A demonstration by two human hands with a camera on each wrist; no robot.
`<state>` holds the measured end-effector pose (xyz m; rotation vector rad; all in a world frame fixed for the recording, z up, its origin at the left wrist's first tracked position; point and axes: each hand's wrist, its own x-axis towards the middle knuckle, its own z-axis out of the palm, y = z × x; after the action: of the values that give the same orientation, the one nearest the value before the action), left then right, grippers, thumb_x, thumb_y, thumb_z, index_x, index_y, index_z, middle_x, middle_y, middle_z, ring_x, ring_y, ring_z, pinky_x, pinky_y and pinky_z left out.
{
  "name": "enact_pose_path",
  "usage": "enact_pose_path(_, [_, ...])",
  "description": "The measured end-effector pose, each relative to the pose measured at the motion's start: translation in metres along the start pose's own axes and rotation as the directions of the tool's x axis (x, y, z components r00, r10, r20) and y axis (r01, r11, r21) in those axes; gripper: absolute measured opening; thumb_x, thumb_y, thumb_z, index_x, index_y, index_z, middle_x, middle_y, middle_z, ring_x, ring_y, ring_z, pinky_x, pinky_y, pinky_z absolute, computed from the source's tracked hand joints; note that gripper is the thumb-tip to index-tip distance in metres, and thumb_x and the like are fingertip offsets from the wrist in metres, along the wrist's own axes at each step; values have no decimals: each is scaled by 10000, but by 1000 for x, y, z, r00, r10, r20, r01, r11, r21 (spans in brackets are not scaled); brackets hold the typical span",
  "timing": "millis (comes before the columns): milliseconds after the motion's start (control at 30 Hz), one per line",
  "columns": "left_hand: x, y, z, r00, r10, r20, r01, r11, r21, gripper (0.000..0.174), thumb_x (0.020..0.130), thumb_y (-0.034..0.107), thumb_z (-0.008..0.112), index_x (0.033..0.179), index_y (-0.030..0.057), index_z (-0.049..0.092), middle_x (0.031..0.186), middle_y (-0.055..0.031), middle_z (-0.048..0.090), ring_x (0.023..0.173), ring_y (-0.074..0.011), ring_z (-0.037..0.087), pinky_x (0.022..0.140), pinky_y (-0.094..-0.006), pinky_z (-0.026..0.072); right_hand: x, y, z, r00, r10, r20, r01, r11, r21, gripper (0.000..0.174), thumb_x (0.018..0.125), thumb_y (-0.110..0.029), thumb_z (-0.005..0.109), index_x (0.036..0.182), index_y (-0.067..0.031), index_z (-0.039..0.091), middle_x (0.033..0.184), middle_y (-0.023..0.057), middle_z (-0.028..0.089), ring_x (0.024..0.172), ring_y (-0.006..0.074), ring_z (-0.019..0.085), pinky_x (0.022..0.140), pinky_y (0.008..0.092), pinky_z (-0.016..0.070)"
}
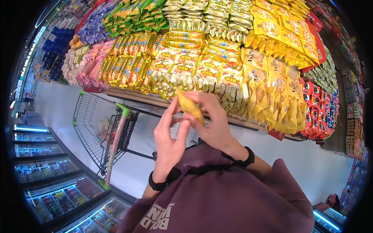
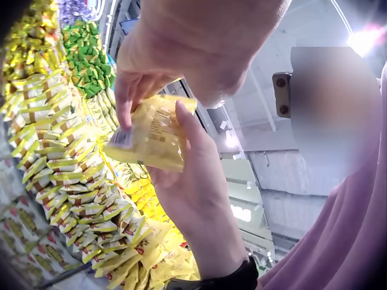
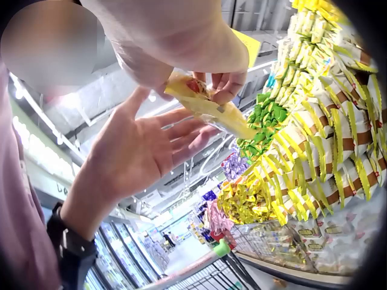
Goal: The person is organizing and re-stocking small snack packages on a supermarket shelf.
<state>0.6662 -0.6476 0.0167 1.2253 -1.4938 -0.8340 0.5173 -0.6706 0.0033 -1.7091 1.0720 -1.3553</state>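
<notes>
A small yellow snack packet (image 1: pixel 189 107) is held up in front of my chest, above the near edge of the snack display. My right hand (image 1: pixel 213 122) grips it, the thumb lying across its printed face in the left wrist view, where the packet (image 2: pixel 157 133) shows small text and a barcode-like patch. My left hand (image 1: pixel 169 138) is at the packet's other side, fingertips close against it. In the right wrist view the left hand (image 3: pixel 136 145) has its fingers extended beside the packet (image 3: pixel 208 109), palm showing.
Beyond my hands, a sloped display carries stacked white-and-yellow packets (image 1: pixel 182 62), orange-yellow bags (image 1: pixel 268 31), green bags (image 1: pixel 136 15) and red packets (image 1: pixel 316 108). A shopping cart (image 1: pixel 115 143) stands at the left, with goods inside. Lit freezers (image 1: pixel 50 171) line the far left.
</notes>
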Motion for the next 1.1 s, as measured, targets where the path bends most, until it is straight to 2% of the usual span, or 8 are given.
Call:
enact_pose_path(100, [-29, -21, -11, 973, -231, 4, 223, 933, -283, 353, 935, 144, 669, 1231, -27, 582, 1036, -92, 655, 868, -135, 648, 719, -283, 537, -19, -4, 23, 952, -281, 123, 298, 944, -144, 453, 789, -127, 744, 1211, -56, 593, 1293, 106, 588, 1127, 352, 528, 1005, 437, 448])
enact_pose_path(267, [-54, -60, -30, 836, -548, -23, 447, 705, -550, 280, 1009, 217, 606, 1170, -12, 620, 1021, -41, 658, 912, -87, 631, 747, -247, 510, -60, 17, 42, 903, -273, 331, 266, 962, 67, 281, 838, -68, 729, 1112, -97, 670, 1286, 69, 609, 1134, 281, 572, 977, 381, 474])
enact_pose_path(367, [-64, -61, -28, 783, -620, -46, 459, 626, -631, 268, 1011, 196, 599, 1163, -23, 627, 1040, -51, 671, 930, -89, 635, 791, -255, 513, -65, 7, 28, 958, -217, 189, 238, 967, -91, 273, 829, -79, 752, 1089, -92, 674, 1282, 78, 609, 1105, 266, 588, 960, 365, 482])
enact_pose_path(400, [-66, -63, -28, 799, -600, -24, 466, 645, -606, 271, 1003, 188, 610, 1163, -30, 628, 1059, -61, 679, 936, -96, 637, 800, -268, 520, -62, 2, 20, 969, -213, 124, 237, 942, -237, 318, 834, -149, 758, 1110, -65, 623, 1232, 110, 609, 1108, 287, 575, 917, 372, 492])
enact_pose_path(533, [-67, -74, -17, 877, -459, 140, 460, 720, -520, 337, 1028, 201, 556, 1272, -32, 570, 1166, -126, 671, 1010, -189, 665, 869, -339, 540, -67, 7, -7, 942, 304, 140, -312, 949, 44, 635, 757, -297, 867, 1231, -22, 546, 1154, 137, 649, 1006, 242, 645, 869, 353, 521])
enact_pose_path(633, [-52, -58, 12, 913, -343, 219, 407, 752, -518, 244, 999, 176, 616, 1145, -14, 661, 1054, -41, 670, 908, -87, 616, 815, -245, 503, -82, 16, -24, 888, 407, 213, -447, 874, 189, 642, 766, -294, 866, 1247, -20, 541, 1121, 139, 670, 974, 212, 676, 859, 341, 532])
enact_pose_path(800, [-18, -6, 64, 898, -133, 420, 293, 892, -345, 205, 878, -64, 651, 1077, -59, 699, 986, -63, 698, 902, -90, 623, 729, -249, 515, -91, 8, -81, 883, 469, 15, -466, 873, 146, 412, 786, -222, 845, 1085, -6, 662, 962, 63, 718, 865, 131, 692, 760, 273, 541])
enact_pose_path(1100, [35, 45, 143, 786, 26, 618, 143, 964, -222, 254, 782, -15, 800, 1023, -23, 721, 786, -29, 722, 691, -30, 607, 639, -209, 492, -71, -37, -234, 961, 270, -66, -278, 917, -287, 386, 788, -247, 838, 1071, -53, 663, 899, 29, 698, 729, 114, 650, 602, 239, 476])
